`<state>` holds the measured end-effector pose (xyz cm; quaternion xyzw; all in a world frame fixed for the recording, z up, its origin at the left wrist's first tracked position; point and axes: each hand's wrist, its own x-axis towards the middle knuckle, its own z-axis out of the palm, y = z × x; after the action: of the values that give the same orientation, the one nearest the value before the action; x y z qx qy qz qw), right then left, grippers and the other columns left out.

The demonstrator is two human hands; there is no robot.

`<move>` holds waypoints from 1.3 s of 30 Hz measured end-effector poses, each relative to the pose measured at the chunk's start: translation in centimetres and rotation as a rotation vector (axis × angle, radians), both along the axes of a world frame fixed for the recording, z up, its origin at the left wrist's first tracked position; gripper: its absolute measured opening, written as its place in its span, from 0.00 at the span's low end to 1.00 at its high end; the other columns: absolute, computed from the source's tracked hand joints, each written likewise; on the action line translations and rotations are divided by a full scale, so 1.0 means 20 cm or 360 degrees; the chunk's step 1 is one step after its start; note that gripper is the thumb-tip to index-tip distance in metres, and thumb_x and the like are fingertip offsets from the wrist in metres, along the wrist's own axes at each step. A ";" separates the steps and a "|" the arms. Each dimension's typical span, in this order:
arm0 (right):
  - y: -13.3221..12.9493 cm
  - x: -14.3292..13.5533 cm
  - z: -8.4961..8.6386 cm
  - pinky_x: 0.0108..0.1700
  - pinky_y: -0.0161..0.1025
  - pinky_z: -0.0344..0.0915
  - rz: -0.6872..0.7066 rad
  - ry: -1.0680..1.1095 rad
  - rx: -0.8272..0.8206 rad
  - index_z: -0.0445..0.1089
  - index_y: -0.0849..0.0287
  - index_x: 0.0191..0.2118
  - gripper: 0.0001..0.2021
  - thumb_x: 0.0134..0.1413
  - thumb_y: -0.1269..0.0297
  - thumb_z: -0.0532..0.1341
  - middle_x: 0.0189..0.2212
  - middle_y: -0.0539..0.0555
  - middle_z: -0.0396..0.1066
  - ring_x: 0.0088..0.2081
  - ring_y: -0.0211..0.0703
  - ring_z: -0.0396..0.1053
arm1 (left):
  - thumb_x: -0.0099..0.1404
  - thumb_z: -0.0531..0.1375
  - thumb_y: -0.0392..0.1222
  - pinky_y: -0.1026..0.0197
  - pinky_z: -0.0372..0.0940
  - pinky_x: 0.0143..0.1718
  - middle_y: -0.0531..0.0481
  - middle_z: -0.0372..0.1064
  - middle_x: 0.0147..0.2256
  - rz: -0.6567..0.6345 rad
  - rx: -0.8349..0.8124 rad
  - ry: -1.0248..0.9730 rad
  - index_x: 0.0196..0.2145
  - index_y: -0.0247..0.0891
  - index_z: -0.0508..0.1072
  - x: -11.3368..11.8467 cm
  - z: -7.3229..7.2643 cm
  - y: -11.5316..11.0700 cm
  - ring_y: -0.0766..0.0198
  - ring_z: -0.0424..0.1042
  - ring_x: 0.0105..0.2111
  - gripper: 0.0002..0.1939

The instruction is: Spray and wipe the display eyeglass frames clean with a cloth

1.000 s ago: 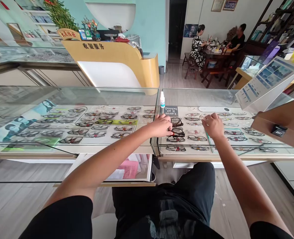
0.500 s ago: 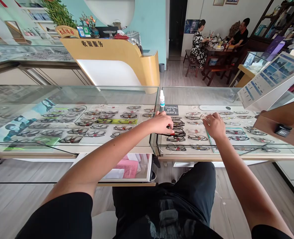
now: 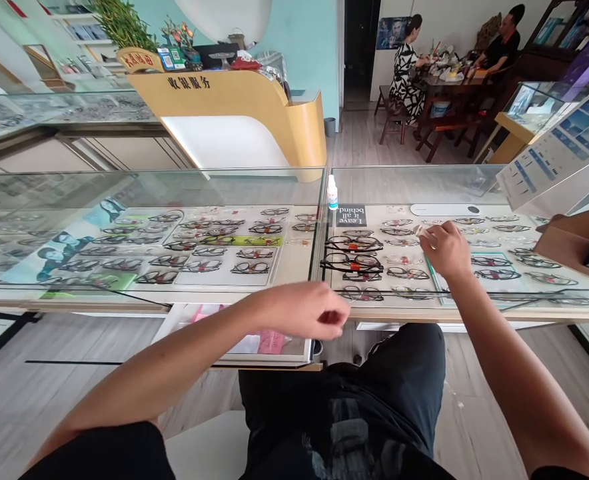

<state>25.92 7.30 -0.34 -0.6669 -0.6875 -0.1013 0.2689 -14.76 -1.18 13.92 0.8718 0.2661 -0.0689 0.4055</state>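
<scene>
My left hand (image 3: 319,312) hovers over the near edge of the glass counter and the open drawer. Its fingers curl in toward the thumb, and nothing shows in them. Two dark-framed pairs of eyeglasses (image 3: 353,263) with red-orange tags lie on the counter glass just beyond it, larger and sharper than those beneath. Over the right-hand case, my right hand (image 3: 447,248) pinches a small pale, crumpled-looking piece (image 3: 423,233) between thumb and fingers; its kind is unclear. A white spray bottle (image 3: 332,193) with a blue label stands upright past the eyeglasses.
Rows of eyeglasses (image 3: 252,268) lie inside the glass display case (image 3: 174,293). A drawer (image 3: 302,353) with pink and white packets stands open below. At right are a white printed display stand (image 3: 559,147) and a brown box-like object (image 3: 574,247). Two people sit at a far table.
My left hand has let go of the dark-framed eyeglasses on the glass and drawn back toward me. My right hand keeps its pinch on the pale piece. The view has shifted slightly.
</scene>
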 end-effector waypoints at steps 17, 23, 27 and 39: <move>-0.02 0.00 0.00 0.42 0.48 0.59 -0.0039 -0.0047 -0.0012 0.83 0.61 0.46 0.17 0.72 0.54 0.60 0.48 0.68 0.76 0.42 0.55 0.68 | 0.82 0.52 0.42 0.33 0.61 0.71 0.25 0.70 0.71 0.0944 0.0958 0.0571 0.53 0.37 0.80 -0.49 -1.07 0.53 0.33 0.67 0.72 0.18; -0.04 0.01 -0.01 0.41 0.48 0.61 -0.0048 -0.0045 0.0041 0.82 0.58 0.46 0.16 0.70 0.53 0.61 0.46 0.65 0.76 0.39 0.53 0.68 | 0.79 0.58 0.45 0.30 0.55 0.76 0.26 0.54 0.82 0.1173 0.1421 0.0317 0.61 0.38 0.75 -0.56 -1.28 0.84 0.33 0.51 0.83 0.18; -0.05 0.01 -0.01 0.40 0.47 0.60 -0.0034 -0.0040 0.0062 0.81 0.56 0.44 0.14 0.71 0.54 0.61 0.44 0.64 0.76 0.40 0.54 0.70 | 0.79 0.57 0.45 0.30 0.55 0.77 0.26 0.55 0.81 0.1284 0.1393 0.0289 0.60 0.38 0.77 -0.55 -1.40 0.99 0.33 0.52 0.83 0.18; -0.10 -0.02 0.03 0.37 0.45 0.59 -0.0054 0.0058 0.0006 0.78 0.54 0.42 0.13 0.72 0.52 0.62 0.43 0.61 0.76 0.38 0.52 0.71 | 0.78 0.57 0.43 0.26 0.57 0.75 0.38 0.66 0.78 0.0946 0.1206 0.0295 0.44 0.42 0.87 -0.55 -1.40 1.36 0.33 0.54 0.81 0.16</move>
<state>25.45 5.20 0.28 -0.6796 -0.6709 -0.0948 0.2810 -25.71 25.95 -14.04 0.8344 0.5449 0.0741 0.0364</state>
